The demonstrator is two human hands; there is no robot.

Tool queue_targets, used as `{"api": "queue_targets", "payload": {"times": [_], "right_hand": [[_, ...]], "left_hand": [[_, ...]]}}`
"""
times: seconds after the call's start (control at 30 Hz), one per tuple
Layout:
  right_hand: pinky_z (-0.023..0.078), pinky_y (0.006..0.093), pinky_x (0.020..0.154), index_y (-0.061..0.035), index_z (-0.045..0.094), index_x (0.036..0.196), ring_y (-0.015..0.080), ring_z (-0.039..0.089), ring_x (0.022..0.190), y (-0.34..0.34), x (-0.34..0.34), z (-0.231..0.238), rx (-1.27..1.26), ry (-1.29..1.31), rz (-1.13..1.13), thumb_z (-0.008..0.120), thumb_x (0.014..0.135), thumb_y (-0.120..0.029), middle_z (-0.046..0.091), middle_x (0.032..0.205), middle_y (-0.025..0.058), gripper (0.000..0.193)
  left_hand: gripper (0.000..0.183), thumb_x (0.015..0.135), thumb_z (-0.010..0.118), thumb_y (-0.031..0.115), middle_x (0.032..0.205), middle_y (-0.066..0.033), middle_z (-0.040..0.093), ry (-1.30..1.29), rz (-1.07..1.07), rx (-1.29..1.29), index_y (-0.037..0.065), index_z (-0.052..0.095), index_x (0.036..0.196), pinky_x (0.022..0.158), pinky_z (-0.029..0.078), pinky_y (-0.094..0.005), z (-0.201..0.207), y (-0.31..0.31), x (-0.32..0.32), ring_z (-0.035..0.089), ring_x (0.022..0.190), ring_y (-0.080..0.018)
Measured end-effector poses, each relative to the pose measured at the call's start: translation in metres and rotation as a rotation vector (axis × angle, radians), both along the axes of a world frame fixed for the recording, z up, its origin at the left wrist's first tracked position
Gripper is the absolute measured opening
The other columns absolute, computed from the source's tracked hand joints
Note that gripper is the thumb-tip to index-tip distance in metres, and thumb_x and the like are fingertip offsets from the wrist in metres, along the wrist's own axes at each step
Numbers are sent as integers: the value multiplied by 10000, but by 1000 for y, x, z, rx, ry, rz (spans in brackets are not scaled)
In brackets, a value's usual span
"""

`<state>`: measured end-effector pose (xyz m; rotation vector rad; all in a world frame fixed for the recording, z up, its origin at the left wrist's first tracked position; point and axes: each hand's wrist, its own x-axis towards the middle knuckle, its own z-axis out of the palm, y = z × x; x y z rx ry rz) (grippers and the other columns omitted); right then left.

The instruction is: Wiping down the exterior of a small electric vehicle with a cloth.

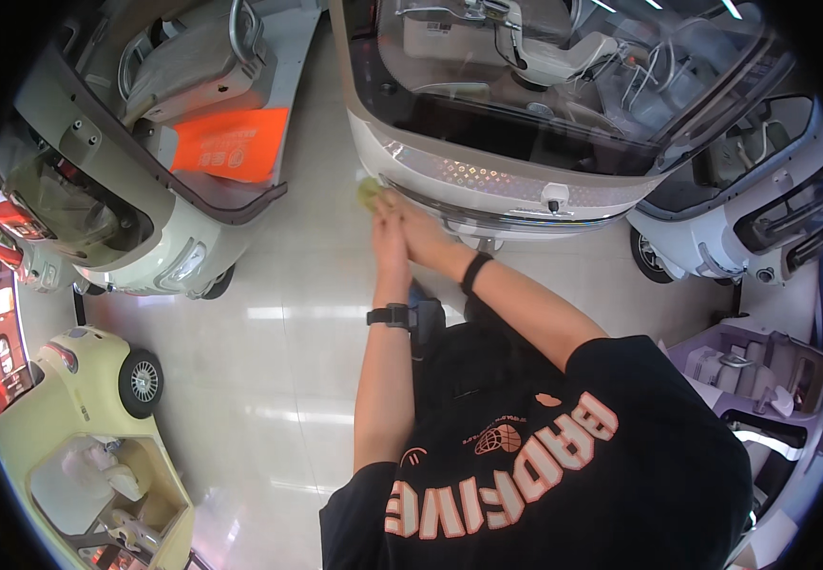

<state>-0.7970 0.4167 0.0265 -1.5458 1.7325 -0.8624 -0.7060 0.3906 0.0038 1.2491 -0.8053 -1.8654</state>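
Note:
My left hand (390, 237) and my right hand (418, 226) are together in front of me, fingers closed and pressed against each other. At their fingertips is a small, soft-looking yellow-green wad (368, 193); whether it is cloth or sponge I cannot tell. It sits beside the left front corner of a white electric vehicle (526, 197), which has a dark lower windscreen edge and a patterned, shiny strip. Overlapping fingers hide how each hand grips the wad. Whether it touches the bodywork is unclear.
To the left stands a pale vehicle (160, 256) with an orange sheet (233, 144) on its floor. A yellow vehicle (98, 408) is at lower left, a light-blue one (697, 237) at right, a purple one (706, 353) below it. Glossy tiled floor (278, 351) lies between them.

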Motion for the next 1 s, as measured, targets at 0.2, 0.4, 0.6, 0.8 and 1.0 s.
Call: {"api": "queue_targets", "payload": {"times": [0.2,0.4,0.6,0.8,1.0], "right_hand": [[482,473,1133,11,441,1563,471,516,1401,128,-133,-2,-168,431,-184,665,968,-62,447,1589,291,640],[477,463,1134,44,319,1625,482,525,1393,211,-146,-51,-87,397,-519,597,976,-18,425,1596,315,709],[296,485,1262,142,-7,1624,549,323,1507,146,-126,-83,123,-603,-879,495,1002,-18,226,1630,453,815],[401,510,1187,186,550,1396,569,561,1294,21,-7,-95,688,970,-532,538,1009,-82,573,1349,468,471],[401,460,1158,34,534,1440,470,566,1311,0,26,-92,347,-86,-331,585,1018,-209,612,1368,324,489]], "left_hand": [[500,1135,472,371,1409,-141,620,128,-421,-40,-2,536,1461,1130,428,-354,4,92,-129,563,1317,-213],[451,1141,452,338,1324,-125,656,61,-650,182,-7,598,1393,1055,463,-335,-27,147,-172,605,1214,-201],[395,1119,495,354,1198,-76,683,80,-588,208,38,641,1305,957,508,-328,-54,114,-146,629,1112,-179],[433,1106,438,418,1189,-65,694,181,-243,369,96,634,1320,972,535,-355,-41,43,-44,647,1149,-205],[355,1083,502,263,1391,-149,574,-55,277,194,31,549,1347,988,535,-376,5,20,6,615,1245,-282]]}}
